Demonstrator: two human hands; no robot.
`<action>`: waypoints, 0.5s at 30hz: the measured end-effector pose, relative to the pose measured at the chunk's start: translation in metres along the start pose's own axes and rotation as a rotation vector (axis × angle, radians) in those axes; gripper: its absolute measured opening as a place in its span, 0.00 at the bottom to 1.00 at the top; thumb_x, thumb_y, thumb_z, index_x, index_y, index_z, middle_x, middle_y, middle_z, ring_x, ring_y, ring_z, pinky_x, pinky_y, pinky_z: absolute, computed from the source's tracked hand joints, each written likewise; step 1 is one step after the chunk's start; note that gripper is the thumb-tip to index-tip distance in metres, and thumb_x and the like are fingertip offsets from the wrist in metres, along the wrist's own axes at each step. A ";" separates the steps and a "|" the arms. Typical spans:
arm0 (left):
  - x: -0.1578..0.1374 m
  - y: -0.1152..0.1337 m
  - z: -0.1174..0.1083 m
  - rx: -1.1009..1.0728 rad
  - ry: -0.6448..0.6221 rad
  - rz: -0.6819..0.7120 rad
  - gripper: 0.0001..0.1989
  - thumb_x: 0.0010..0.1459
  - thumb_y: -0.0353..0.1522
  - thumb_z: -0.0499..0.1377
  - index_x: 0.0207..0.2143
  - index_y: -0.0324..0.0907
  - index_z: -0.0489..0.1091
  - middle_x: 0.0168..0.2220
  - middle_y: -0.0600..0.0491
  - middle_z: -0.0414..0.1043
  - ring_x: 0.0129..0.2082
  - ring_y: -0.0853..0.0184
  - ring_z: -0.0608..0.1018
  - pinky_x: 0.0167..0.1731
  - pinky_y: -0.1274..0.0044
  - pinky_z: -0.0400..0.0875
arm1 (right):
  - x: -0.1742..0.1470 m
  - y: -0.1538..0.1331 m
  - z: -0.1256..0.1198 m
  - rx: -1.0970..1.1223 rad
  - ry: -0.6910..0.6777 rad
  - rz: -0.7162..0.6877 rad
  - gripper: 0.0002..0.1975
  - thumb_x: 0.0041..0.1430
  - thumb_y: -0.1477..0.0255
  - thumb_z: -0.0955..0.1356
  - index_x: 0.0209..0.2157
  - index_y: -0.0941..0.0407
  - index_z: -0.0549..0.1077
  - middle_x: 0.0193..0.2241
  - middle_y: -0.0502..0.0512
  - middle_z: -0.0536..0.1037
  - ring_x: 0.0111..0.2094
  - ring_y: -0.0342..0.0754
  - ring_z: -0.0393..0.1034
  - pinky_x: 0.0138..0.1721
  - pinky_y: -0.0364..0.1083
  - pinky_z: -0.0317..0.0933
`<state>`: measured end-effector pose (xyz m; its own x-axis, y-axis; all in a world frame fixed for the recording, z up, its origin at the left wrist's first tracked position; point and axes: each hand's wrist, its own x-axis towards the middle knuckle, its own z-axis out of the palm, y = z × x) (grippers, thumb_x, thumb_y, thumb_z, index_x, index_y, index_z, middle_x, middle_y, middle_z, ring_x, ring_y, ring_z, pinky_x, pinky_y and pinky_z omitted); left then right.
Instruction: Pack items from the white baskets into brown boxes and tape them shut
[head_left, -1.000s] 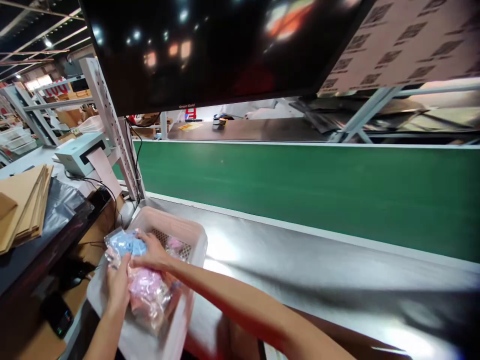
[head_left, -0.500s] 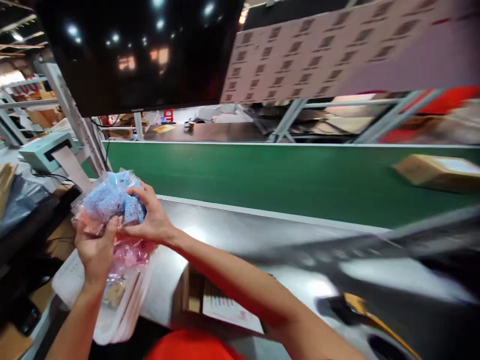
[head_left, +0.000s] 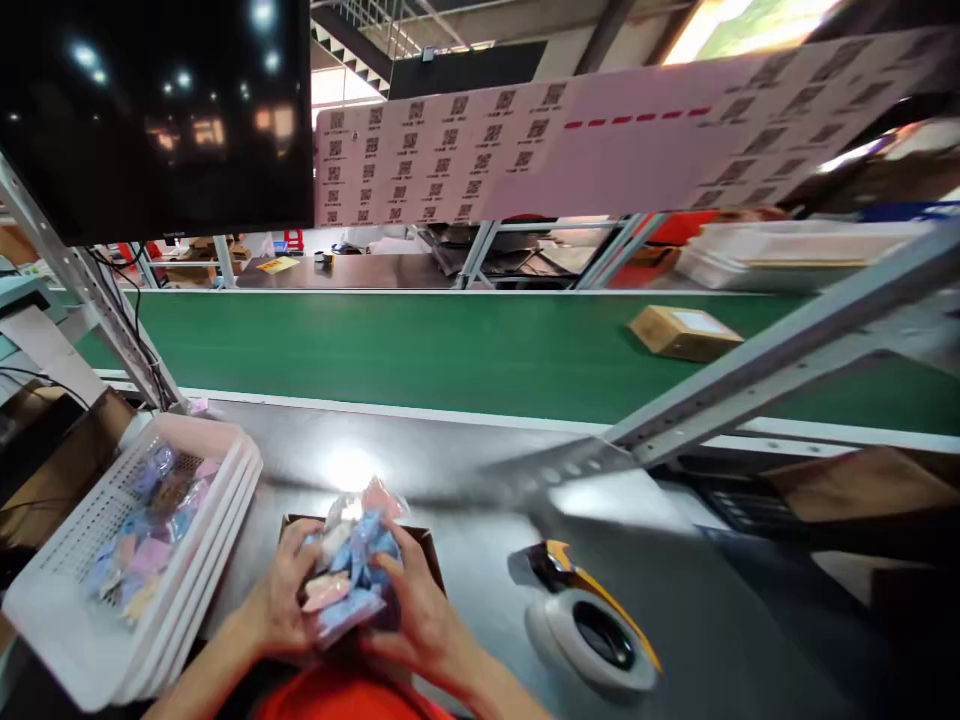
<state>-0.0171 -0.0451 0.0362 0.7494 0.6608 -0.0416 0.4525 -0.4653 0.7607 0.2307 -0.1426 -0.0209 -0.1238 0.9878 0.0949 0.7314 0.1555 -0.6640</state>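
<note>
My left hand (head_left: 287, 592) and my right hand (head_left: 421, 608) are closed from both sides around a bunch of clear plastic packets (head_left: 351, 565) with blue, pink and whitish contents, whose kind I cannot make out. Under the bunch, an open cardboard box (head_left: 432, 560) shows its brown walls, mostly hidden by my hands and the packets. Left of my hands stands a stack of white plastic baskets (head_left: 238, 455); more small coloured packets (head_left: 154, 555) lie in the top one.
A yellow-handled tape dispenser (head_left: 598, 625) with a large roll lies right of the box on the metal table (head_left: 480, 470). Behind runs a green conveyor belt (head_left: 420, 345) carrying a parcel (head_left: 686, 333). A slanted metal post (head_left: 750, 370), a screen (head_left: 157, 120) and code sheets (head_left: 450, 150) frame the station.
Both hands have carried the packets from above the baskets rightward and down to the box. The view has turned right, bringing the tape dispenser and parcel more fully into sight.
</note>
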 end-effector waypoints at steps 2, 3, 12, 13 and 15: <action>0.003 0.004 -0.004 0.117 -0.247 0.057 0.36 0.53 0.45 0.67 0.64 0.47 0.72 0.71 0.42 0.63 0.72 0.45 0.64 0.73 0.60 0.60 | -0.004 -0.003 -0.015 -0.056 -0.208 0.049 0.49 0.44 0.47 0.79 0.63 0.57 0.73 0.73 0.77 0.57 0.74 0.78 0.49 0.72 0.74 0.44; 0.006 0.008 -0.004 0.171 -0.364 0.031 0.41 0.51 0.47 0.68 0.66 0.46 0.70 0.72 0.40 0.62 0.73 0.42 0.63 0.73 0.55 0.59 | -0.002 -0.008 -0.023 -0.086 -0.304 0.069 0.50 0.42 0.46 0.80 0.63 0.56 0.75 0.72 0.78 0.59 0.74 0.79 0.49 0.73 0.76 0.40; 0.069 0.000 0.041 0.208 -0.402 -0.416 0.32 0.64 0.52 0.52 0.53 0.38 0.83 0.54 0.31 0.81 0.59 0.34 0.79 0.60 0.49 0.71 | 0.030 -0.045 -0.074 -0.271 -0.477 0.214 0.13 0.48 0.63 0.79 0.38 0.49 0.87 0.45 0.66 0.86 0.47 0.72 0.81 0.50 0.62 0.73; 0.073 -0.004 0.048 0.194 -0.370 -0.469 0.32 0.62 0.52 0.57 0.53 0.38 0.83 0.55 0.30 0.80 0.60 0.29 0.76 0.60 0.46 0.69 | 0.035 -0.044 -0.076 -0.262 -0.449 0.192 0.12 0.53 0.61 0.76 0.40 0.48 0.87 0.42 0.64 0.86 0.45 0.70 0.82 0.48 0.61 0.73; 0.081 -0.007 0.060 0.126 -0.305 -0.541 0.30 0.56 0.50 0.65 0.52 0.38 0.84 0.58 0.27 0.78 0.63 0.23 0.72 0.62 0.41 0.63 | 0.045 -0.036 -0.071 -0.249 -0.399 0.136 0.13 0.64 0.61 0.70 0.44 0.48 0.85 0.42 0.63 0.87 0.45 0.67 0.82 0.46 0.59 0.73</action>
<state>0.0694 -0.0234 -0.0118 0.4943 0.6331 -0.5957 0.8453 -0.1901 0.4993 0.2464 -0.1033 0.0598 -0.2273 0.9250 -0.3046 0.8912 0.0715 -0.4479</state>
